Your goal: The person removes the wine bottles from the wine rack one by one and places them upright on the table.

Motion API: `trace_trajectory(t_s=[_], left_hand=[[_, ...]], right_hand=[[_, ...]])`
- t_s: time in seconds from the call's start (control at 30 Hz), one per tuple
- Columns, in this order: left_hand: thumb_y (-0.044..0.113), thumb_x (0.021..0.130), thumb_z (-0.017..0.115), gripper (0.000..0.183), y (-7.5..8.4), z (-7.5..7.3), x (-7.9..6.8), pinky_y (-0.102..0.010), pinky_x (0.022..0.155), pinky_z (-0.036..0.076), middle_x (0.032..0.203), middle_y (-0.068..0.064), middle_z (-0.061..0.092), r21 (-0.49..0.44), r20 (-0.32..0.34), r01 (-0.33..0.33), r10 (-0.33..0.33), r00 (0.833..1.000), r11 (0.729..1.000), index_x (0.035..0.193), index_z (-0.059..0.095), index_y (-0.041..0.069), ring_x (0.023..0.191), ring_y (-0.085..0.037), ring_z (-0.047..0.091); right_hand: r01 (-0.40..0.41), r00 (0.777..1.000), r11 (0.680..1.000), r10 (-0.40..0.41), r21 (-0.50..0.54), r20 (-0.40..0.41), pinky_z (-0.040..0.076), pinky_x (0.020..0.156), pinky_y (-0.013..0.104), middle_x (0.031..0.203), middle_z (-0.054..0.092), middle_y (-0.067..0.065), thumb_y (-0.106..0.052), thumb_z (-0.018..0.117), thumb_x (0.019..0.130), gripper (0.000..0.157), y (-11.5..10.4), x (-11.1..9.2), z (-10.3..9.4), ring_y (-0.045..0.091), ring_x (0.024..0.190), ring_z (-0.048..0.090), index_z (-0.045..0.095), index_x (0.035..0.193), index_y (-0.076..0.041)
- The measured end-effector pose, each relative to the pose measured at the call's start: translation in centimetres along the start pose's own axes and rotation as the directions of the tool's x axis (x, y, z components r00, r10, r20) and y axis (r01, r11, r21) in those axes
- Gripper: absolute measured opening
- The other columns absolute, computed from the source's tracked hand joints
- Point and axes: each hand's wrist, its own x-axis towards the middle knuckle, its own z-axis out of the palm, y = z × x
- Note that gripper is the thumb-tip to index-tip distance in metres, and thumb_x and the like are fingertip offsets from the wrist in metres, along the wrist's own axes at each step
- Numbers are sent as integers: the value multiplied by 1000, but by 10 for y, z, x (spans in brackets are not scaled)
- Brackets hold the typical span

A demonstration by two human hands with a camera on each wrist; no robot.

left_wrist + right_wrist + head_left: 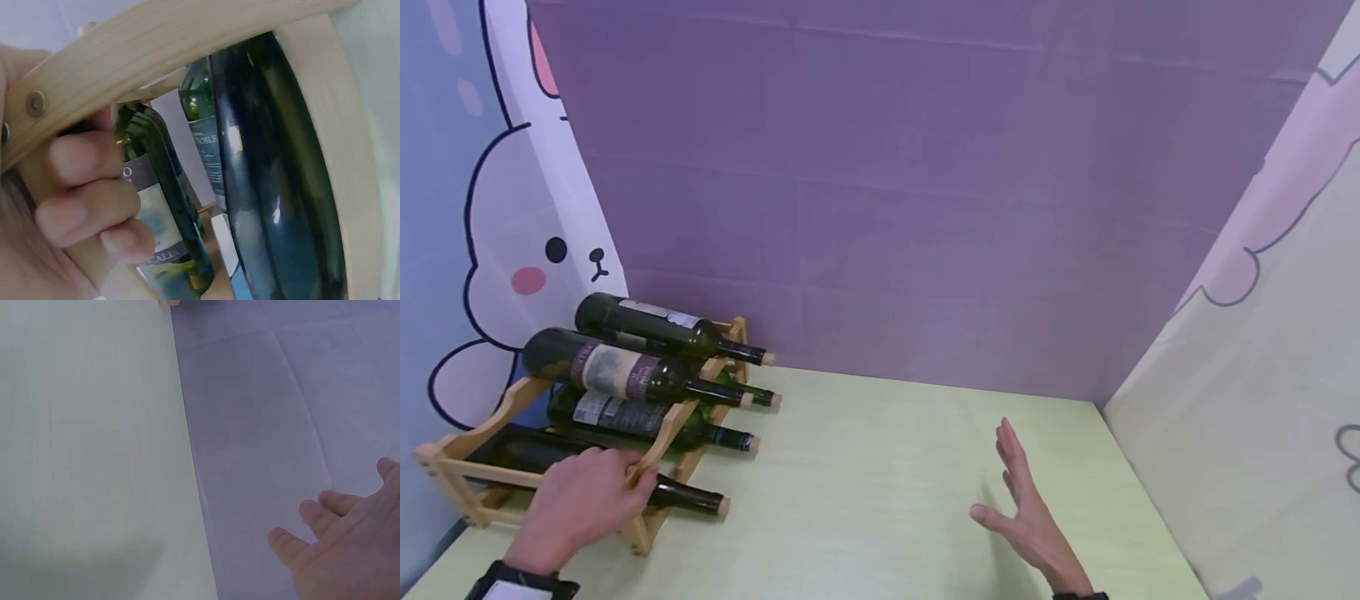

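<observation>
My left hand grips the near front corner of a wooden wine rack. In the left wrist view, curled fingers wrap a wooden bar beneath the scalloped rail. Several dark wine bottles lie on their sides in the rack, corked necks pointing right. One on the upper tier, a wine bottle, has a purple and cream label; below it, close by the hand, a wine bottle pokes its neck past the frame. Over the table on the right, my right hand is raised, fingers extended and holding nothing.
The pale table meets a purple cloth backdrop at its rear edge. A cartoon-printed cloth hangs at left behind the rack. Another printed cloth closes off the right side.
</observation>
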Motion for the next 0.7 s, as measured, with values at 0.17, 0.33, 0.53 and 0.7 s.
trace_trajectory(t_s=[0.17,0.33,0.53,0.7], left_hand=[[30,98,58,26,-6,3,1,-27,47,26,53,4,36,-4,-32,-33,33,999,999,80,63,12,47,-14,39],[31,99,59,29,-11,6,0,-26,48,25,54,5,35,14,-55,-60,61,997,998,75,59,14,48,-13,39],[30,99,60,29,-15,7,-2,-25,49,23,54,6,32,41,-76,-89,92,993,995,74,58,14,48,-13,38],[30,98,61,34,-9,10,-2,-25,49,21,55,7,29,53,-121,-130,135,983,990,68,52,17,48,-11,36]], right_hand=[[6,1000,999,-6,44,3,18,113,9,173,6,12,-17,73,88,109,-1,0,3,35,157,11,-4,165,-28],[16,1000,998,-16,59,2,17,112,6,173,6,13,-16,72,88,108,-2,1,6,36,157,10,-3,165,-27],[7,1000,1000,-7,21,2,19,122,35,173,6,12,-18,71,89,107,-7,2,7,38,157,11,-4,165,-28],[-8,1000,1000,8,14,-2,14,118,59,173,5,10,-17,70,89,107,-11,2,7,39,156,10,-4,165,-29]])
